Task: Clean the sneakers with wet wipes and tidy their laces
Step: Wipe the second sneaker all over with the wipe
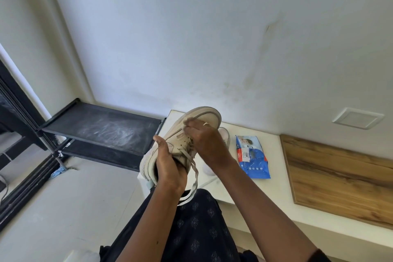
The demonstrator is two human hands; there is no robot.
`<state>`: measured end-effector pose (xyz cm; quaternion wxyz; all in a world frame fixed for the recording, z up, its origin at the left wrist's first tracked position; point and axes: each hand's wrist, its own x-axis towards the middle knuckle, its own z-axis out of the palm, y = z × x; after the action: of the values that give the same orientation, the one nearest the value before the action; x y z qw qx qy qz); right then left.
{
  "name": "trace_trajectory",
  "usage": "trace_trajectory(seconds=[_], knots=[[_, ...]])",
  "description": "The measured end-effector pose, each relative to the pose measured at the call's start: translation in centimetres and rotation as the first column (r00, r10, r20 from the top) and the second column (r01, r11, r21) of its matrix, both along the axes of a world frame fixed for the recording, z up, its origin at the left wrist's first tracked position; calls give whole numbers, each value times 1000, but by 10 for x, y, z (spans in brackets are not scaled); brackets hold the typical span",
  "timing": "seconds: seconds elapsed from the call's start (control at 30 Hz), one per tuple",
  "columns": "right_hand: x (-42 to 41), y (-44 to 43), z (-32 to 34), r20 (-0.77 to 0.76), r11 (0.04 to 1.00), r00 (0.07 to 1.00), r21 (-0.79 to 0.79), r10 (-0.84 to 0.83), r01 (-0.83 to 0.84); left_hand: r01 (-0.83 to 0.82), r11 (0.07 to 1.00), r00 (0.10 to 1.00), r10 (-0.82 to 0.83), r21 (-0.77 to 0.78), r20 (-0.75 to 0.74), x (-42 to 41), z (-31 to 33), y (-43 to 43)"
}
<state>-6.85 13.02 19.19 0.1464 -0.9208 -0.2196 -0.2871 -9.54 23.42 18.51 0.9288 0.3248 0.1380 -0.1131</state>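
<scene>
Pale floor and a white wall make the room around me, and I sit low with my dark patterned clothing (197, 229) nearest to the camera. Above my lap, my left hand (168, 168) grips the sneaker (191, 125) at its heel end, fingers curled round the collar and thumb up along the side, so the toe points away from me. The laces (194, 174) hang loose below it and are not tidy yet. My right hand (205, 136) lies over the front part, fingers bent and pinching a small pale piece, I judge a wet wipe (187, 122), against the side near the toe.

Behind my right hand the second sneaker (225, 135) stands on the white table (265, 189), mostly hidden. Just beside it lies the blue pack of wipes (252, 156). Farther left is a black shoe rack (102, 130).

I judge the cleaning is in the middle: one shoe is being wiped, and the other shoe and both lacings remain.
</scene>
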Motion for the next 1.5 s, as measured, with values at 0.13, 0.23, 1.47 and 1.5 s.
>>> trace_trajectory(seconds=[0.13, 0.23, 1.47, 1.5], knots=[[7, -17, 3, 46, 974, 973, 55, -224, 222, -36, 999, 998, 36, 13, -42, -1, 1, -1], [10, -21, 6, 124, 950, 944, 109, -305, 293, -56, 998, 996, 57, 20, -69, 1, -2, 1], [-10, -18, -41, 111, 989, 985, 87, -132, 123, -86, 995, 992, 82, -42, -100, 1, -4, 11], [-9, -22, -39, 164, 993, 979, 37, -120, 116, -82, 995, 992, 76, -52, -100, 1, -5, 11]])
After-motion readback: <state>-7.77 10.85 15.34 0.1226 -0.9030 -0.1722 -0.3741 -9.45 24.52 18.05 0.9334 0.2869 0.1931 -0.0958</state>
